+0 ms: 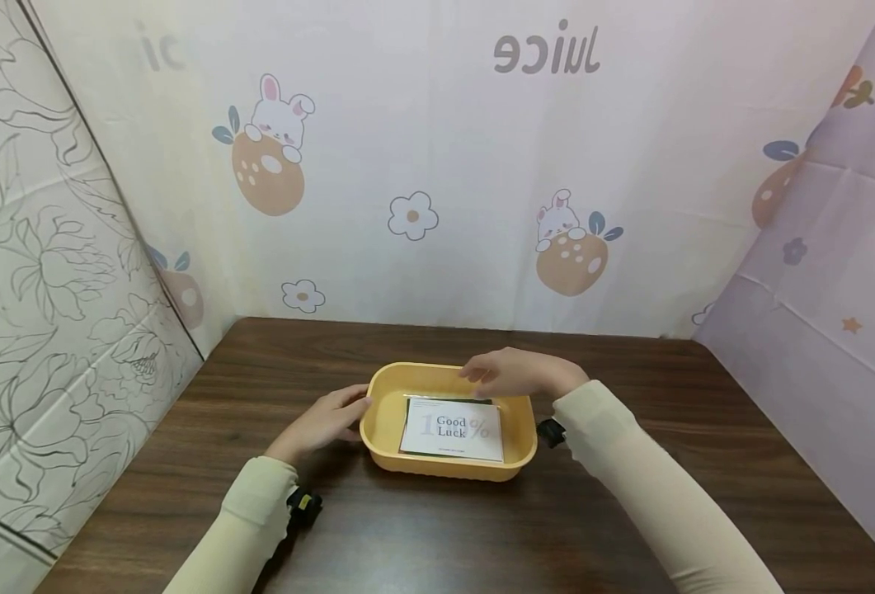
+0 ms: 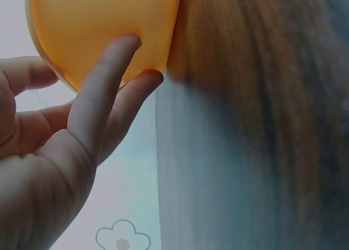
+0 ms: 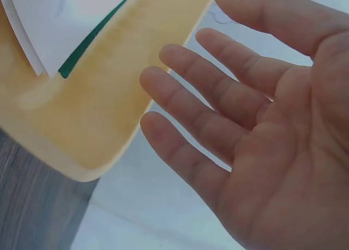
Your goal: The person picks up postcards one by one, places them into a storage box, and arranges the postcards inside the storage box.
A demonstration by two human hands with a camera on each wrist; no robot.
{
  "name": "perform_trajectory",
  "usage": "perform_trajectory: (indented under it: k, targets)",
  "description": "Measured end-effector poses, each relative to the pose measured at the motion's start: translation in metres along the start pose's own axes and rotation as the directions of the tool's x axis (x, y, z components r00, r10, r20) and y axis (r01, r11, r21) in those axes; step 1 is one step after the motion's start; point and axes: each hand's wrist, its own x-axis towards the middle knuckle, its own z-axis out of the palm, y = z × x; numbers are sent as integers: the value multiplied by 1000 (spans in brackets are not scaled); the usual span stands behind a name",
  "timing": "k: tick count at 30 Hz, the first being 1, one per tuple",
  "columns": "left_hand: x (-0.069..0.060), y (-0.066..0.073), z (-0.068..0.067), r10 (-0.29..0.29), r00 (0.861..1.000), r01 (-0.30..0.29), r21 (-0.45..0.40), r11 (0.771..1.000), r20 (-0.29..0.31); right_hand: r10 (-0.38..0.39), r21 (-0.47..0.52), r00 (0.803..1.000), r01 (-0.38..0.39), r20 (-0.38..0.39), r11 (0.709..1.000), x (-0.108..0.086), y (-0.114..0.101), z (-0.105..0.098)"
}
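Note:
A yellow plastic basin (image 1: 448,471) stands on the wooden table, rounded at the corners. Inside it lie cards, the top one a white card (image 1: 430,445) printed "Good Luck", with dark green edges showing beneath. My left hand (image 1: 324,422) touches the basin's left end; in the left wrist view its fairly straight fingers (image 2: 106,86) rest against the outer wall. Over the basin's far right side hovers my right hand (image 1: 519,373), holding nothing. The right wrist view shows its palm and spread, relaxed fingers (image 3: 191,113), near the basin rim.
The brown wooden table (image 1: 422,536) reaches back to a patterned curtain (image 1: 422,124) with rabbits and flowers. Floral cloth (image 1: 58,264) hangs along the left side, and another curtain (image 1: 816,289) borders the right. Each wrist carries a small black device (image 1: 304,505).

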Motion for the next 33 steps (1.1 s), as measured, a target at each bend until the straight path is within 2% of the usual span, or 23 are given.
perform_trajectory:
  k: [11, 16, 24, 33]
  targets:
    - [-1, -1, 2, 7, 1000, -7, -1, 1000, 6, -23, 97, 996, 31, -89, 995, -24, 10, 13]
    - [0, 0, 0, 14, 1000, -14, -2, 1000, 3, 5, 136, 987, 17, -159, 990, -34, 13, 21]
    - [0, 1, -1, 21, 1000, -21, 4, 1000, 15, -32, 134, 964, 70, -264, 988, -45, 23, 31]
    - [0, 1, -1, 18, 1000, -18, 7, 1000, 9, -71, 141, 927, 131, -369, 981, -47, 34, 40]
